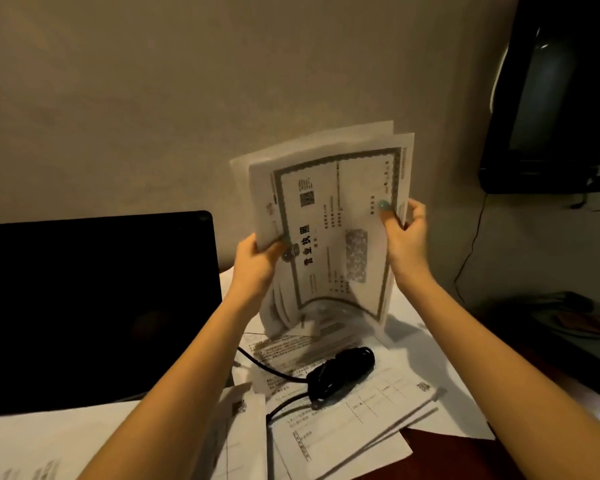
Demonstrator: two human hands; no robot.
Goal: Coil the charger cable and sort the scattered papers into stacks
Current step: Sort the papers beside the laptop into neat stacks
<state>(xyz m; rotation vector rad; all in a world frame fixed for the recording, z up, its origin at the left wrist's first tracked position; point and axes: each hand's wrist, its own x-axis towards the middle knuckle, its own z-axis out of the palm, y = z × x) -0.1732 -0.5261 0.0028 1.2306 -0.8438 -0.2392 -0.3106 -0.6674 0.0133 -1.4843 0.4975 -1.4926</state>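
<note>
Two hands, head view: raised, one at each side of a sheaf of papers [329, 216] held upright above the desk [437, 457].
Left hand [257, 261]: fingers curled round the sheaf's left edge.
Right hand [404, 233]: pinches the right edge, thumb on the front sheet.
Charger cable [340, 372]: black bundle lying on the scattered papers [361, 420], below the sheaf, leads trailing left.
Scattered papers: overlapping loosely beside a dark laptop [94, 306].

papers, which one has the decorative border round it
The front sheet of those held upright by the left hand and right hand; the loose sheets lying below show only plain text and tables.
</note>
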